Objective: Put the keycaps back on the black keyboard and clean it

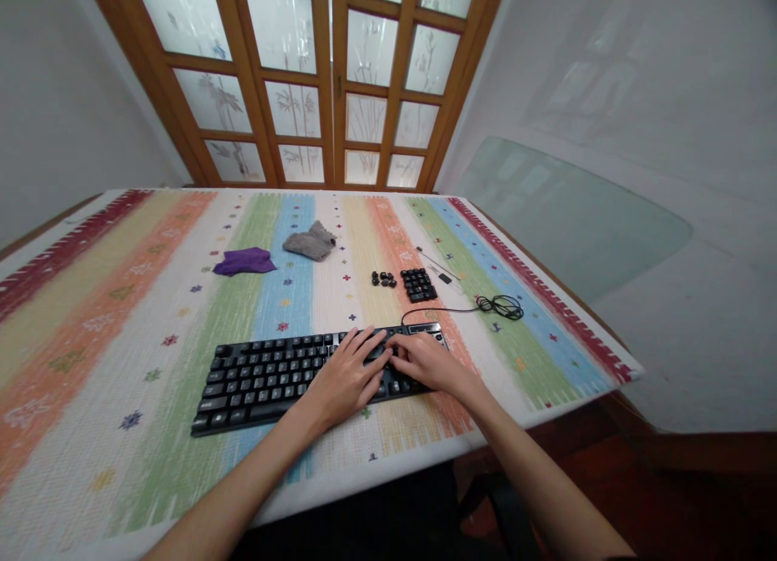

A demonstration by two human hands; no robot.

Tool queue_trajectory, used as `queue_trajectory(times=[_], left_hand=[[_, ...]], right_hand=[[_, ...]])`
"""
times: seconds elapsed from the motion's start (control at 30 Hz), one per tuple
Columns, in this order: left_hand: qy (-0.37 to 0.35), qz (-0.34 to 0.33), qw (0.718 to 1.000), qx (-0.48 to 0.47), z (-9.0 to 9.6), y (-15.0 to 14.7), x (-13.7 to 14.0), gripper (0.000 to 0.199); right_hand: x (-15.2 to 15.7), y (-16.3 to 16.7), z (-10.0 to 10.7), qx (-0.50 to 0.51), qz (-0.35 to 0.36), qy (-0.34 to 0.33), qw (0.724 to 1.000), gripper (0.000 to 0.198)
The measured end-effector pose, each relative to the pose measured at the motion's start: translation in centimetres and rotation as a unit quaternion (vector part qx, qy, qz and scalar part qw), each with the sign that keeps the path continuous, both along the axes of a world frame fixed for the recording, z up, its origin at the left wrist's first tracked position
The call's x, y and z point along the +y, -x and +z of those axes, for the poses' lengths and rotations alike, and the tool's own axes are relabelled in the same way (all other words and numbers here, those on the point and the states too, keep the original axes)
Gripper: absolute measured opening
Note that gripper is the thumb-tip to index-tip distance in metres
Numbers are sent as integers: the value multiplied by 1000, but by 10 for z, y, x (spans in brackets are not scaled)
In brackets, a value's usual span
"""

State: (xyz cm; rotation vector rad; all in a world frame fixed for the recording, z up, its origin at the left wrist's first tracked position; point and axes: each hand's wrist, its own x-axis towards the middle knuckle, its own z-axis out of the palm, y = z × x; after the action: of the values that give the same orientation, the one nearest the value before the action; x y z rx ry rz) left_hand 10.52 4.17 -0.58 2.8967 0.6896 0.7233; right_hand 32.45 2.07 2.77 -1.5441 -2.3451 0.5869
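A black keyboard (261,380) lies slightly tilted near the table's front edge, its left part with keys in place. My left hand (346,379) rests palm down on its right half, fingers stretched out and a little apart. Close beside it, my right hand (425,360) is over the keyboard's right end, fingertips bent together at the keys. Whether a small thing is between those fingertips is hidden. The hands cover much of the keyboard's right section. Behind it lie a block of loose black keycaps (418,284) and a smaller group of keycaps (383,278).
A coiled black cable (498,305) runs from the keyboard to the right. Farther back lie a purple cloth (246,261), a grey cloth (309,243), a thin rod (438,263) and a small dark piece (445,278). A striped cloth (182,318) covers the table.
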Motion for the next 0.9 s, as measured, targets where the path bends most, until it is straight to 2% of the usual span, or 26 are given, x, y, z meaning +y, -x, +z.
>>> queue_trajectory(times=[0.43, 0.73, 0.9], left_hand=[[24, -3, 1000, 8, 4, 1, 4, 40], [24, -40, 999, 6, 9, -2, 21, 31], [58, -62, 996, -10, 10, -3, 32, 28]], right_hand=[[-5, 2, -1, -20, -11, -24, 999, 15], [-3, 1, -7, -10, -26, -25, 999, 15], [-4, 3, -7, -14, -33, -19, 999, 19]])
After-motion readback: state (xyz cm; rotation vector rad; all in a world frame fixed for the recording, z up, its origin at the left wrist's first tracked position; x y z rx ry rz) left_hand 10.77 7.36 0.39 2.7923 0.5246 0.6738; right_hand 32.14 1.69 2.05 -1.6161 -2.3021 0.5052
